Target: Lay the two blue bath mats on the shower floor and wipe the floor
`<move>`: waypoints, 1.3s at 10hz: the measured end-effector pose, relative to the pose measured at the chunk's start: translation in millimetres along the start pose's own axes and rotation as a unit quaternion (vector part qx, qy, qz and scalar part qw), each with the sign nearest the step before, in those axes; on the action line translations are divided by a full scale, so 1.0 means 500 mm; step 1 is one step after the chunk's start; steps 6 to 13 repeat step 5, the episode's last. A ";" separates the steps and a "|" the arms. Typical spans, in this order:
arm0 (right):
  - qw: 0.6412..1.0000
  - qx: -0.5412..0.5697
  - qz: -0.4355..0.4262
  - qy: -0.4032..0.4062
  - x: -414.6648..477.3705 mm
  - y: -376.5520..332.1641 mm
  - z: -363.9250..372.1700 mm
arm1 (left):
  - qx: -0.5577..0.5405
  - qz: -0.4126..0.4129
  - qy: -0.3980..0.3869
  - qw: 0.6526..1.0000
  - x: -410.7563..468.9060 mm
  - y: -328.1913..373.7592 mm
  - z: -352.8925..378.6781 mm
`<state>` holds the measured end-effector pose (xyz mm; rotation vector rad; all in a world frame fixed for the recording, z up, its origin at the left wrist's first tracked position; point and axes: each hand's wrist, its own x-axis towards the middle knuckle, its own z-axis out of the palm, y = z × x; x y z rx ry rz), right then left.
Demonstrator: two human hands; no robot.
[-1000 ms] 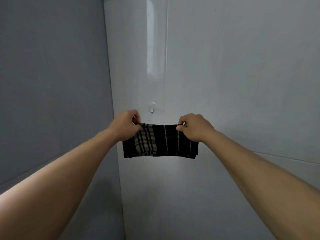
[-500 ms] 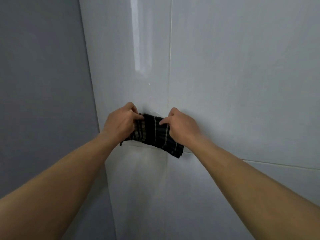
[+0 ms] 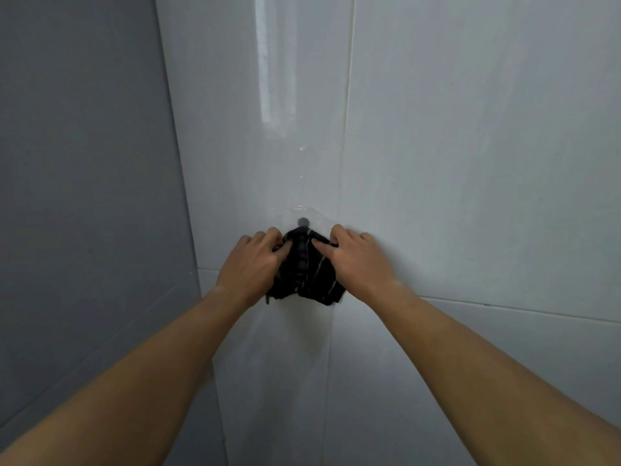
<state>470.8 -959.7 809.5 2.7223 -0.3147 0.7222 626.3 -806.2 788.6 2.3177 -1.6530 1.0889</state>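
- A dark grey wall (image 3: 84, 163) is seen far to the left of the hook (image 3: 304, 221). A pale tiled wall (image 3: 470, 163) is seen behind the hook and to its right.
- The left hand (image 3: 250, 264) is seen just below the hook, on its left side. Its fingers are curled round the left edge of the cloth (image 3: 307, 274), and that edge is held tight.
- The cloth is dark with thin pale stripes. It is bunched up right under the hook, and its top touches the hook. It hangs down from there, so its long way runs up and down.
- The right hand (image 3: 356, 260) is seen just below the hook, on its right side. The top right edge of the cloth is pinched between thumb and fingers.
- The cloth is held between the two hands, and neither hand is nearer to it.
- The blue bath mats and the shower floor cannot be seen. They are likely somewhere below the hook.
- It cannot be told if the cloth is being hung up or taken down. To get it free for wiping, its top would likely have to be lifted up off the hook.
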 end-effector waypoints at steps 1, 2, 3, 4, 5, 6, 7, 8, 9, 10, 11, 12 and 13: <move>1.000 -0.007 -0.003 -0.002 -0.007 -0.010 -0.002 | -0.027 -0.008 0.004 1.000 -0.006 -0.001 -0.001; 1.000 -0.014 -0.007 -0.012 -0.010 -0.011 -0.009 | -0.083 -0.024 0.004 0.996 -0.007 -0.001 -0.006; 0.999 -0.005 0.002 -0.033 -0.013 -0.008 -0.019 | -0.137 -0.046 0.011 0.989 -0.005 0.007 -0.021; 1.000 0.009 -0.006 -0.029 -0.013 0.000 -0.030 | -0.134 -0.059 0.034 0.989 -0.003 0.007 -0.030; 1.000 0.002 0.004 -0.020 -0.010 0.015 -0.051 | -0.084 -0.085 0.037 0.992 0.003 0.008 -0.043; 1.000 0.002 0.004 -0.020 -0.010 0.015 -0.051 | -0.084 -0.085 0.037 0.992 0.003 0.008 -0.043; 1.000 0.002 0.004 -0.020 -0.010 0.015 -0.051 | -0.084 -0.085 0.037 0.992 0.003 0.008 -0.043; 1.000 0.002 0.004 -0.020 -0.010 0.015 -0.051 | -0.084 -0.085 0.037 0.992 0.003 0.008 -0.043; 1.000 0.002 0.004 -0.020 -0.010 0.015 -0.051 | -0.084 -0.085 0.037 0.992 0.003 0.008 -0.043; 1.000 0.002 0.004 -0.020 -0.010 0.015 -0.051 | -0.084 -0.085 0.037 0.992 0.003 0.008 -0.043; 1.000 0.002 0.004 -0.020 -0.010 0.015 -0.051 | -0.084 -0.085 0.037 0.992 0.003 0.008 -0.043; 1.000 0.002 0.004 -0.020 -0.010 0.015 -0.051 | -0.084 -0.085 0.037 0.992 0.003 0.008 -0.043; 1.000 0.002 0.004 -0.020 -0.010 0.015 -0.051 | -0.084 -0.085 0.037 0.992 0.003 0.008 -0.043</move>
